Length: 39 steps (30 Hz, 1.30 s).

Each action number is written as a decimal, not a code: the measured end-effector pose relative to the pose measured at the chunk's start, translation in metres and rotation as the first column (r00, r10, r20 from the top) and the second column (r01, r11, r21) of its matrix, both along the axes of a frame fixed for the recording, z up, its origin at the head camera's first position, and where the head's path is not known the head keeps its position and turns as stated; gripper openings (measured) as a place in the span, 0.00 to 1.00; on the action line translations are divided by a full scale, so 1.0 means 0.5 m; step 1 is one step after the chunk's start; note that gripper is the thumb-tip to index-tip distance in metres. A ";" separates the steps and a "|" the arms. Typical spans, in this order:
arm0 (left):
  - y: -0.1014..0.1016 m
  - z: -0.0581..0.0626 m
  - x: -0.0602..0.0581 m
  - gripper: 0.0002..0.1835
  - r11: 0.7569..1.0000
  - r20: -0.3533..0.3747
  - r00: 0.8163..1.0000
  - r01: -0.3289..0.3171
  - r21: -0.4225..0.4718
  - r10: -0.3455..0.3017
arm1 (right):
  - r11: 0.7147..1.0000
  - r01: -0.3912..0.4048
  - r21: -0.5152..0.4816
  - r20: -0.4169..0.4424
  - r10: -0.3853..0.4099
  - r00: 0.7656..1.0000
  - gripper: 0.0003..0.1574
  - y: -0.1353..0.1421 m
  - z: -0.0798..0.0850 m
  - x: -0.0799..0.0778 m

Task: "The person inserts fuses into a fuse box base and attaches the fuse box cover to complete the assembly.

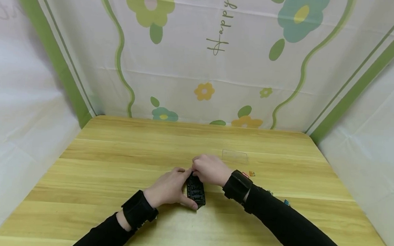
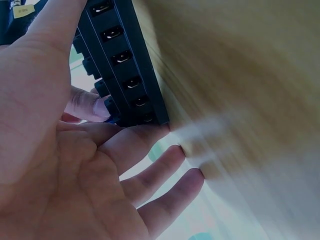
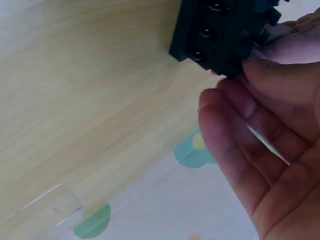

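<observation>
Black block (image 1: 196, 191) over middle stretch of table (image 1: 114, 170), between both hands, long side running away from body, slightly skewed. Row of slots (image 2: 131, 82) along one side, metal visible inside. Can't tell if sitting flat. Gripped by left hand (image 1: 168, 188): thumb at near end, forefinger up by far end, outer fingers spread apart. Pinched at far end by right hand (image 1: 211, 170): thumb and forefinger bent in on it, other fingers loosely curved. Can't tell about any small part between those fingertips, too covered. Past right hand, off to its right: clear piece (image 1: 234, 156), mostly just an outline. Just beyond right wristband (image 1: 238, 186): orange bits (image 1: 252, 174), close together. Along far edge of right sleeve (image 1: 289, 220): small pale bit (image 1: 270, 193), then blue bit (image 1: 286, 202) further right, both too small to identify. Black left wristband (image 1: 139, 211) on other arm. Behind table: white cloth (image 1: 186, 63), green, teal and orange flowers, "Happy" printed sideways. More white cloth down both sides.
</observation>
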State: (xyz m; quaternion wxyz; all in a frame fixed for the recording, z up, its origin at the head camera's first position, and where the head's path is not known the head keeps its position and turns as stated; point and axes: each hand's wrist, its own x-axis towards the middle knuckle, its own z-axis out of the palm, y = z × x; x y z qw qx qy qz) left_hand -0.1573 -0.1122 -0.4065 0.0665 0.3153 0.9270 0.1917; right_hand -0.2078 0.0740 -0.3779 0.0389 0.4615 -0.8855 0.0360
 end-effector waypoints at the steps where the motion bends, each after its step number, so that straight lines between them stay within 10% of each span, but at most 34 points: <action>1: 0.000 0.000 0.000 0.63 1.000 -0.002 1.000 0.000 0.000 0.000 | 1.000 0.002 0.009 -0.013 -0.002 1.000 0.05 -0.002 0.002 0.001; 19: 0.002 -0.006 0.000 0.60 1.000 -0.018 1.000 0.007 0.013 -0.007 | 0.988 0.032 0.151 -0.139 -0.011 0.990 0.16 -0.025 0.018 0.002; 39: 0.001 -0.007 -0.003 0.61 1.000 -0.032 0.999 0.005 0.003 -0.005 | 0.989 0.023 0.148 -0.056 -0.015 0.998 0.18 -0.036 0.031 -0.010</action>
